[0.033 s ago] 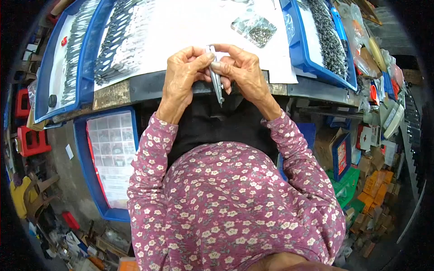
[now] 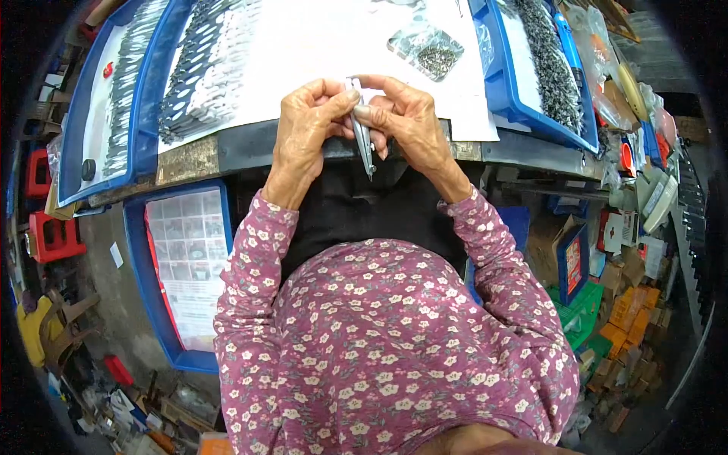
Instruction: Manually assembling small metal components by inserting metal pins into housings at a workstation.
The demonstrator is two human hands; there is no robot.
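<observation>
My left hand (image 2: 302, 125) and my right hand (image 2: 412, 125) meet over the table's front edge, fingers pinched round a slim silver-grey metal piece (image 2: 364, 152). It stands lengthwise between the thumbs, its narrow lower end pointing toward me with a small knob or pin there. Its middle is partly hidden by my fingers, and its exact kind cannot be told. Beyond my right hand a clear shallow dish (image 2: 413, 47) holds small metal parts (image 2: 437, 59). Left of my hands, black and silver-grey pieces (image 2: 199, 83) lie in stacked rows on white paper (image 2: 296, 38).
A blue tray (image 2: 140, 148) with rows of metal pieces stands at the left. Another blue tray (image 2: 506, 102) at the right holds many thin dark-grey pieces (image 2: 552, 64). Below the table, a blue bin (image 2: 163, 334) stands on the left; cardboard boxes (image 2: 547, 239) are on the right.
</observation>
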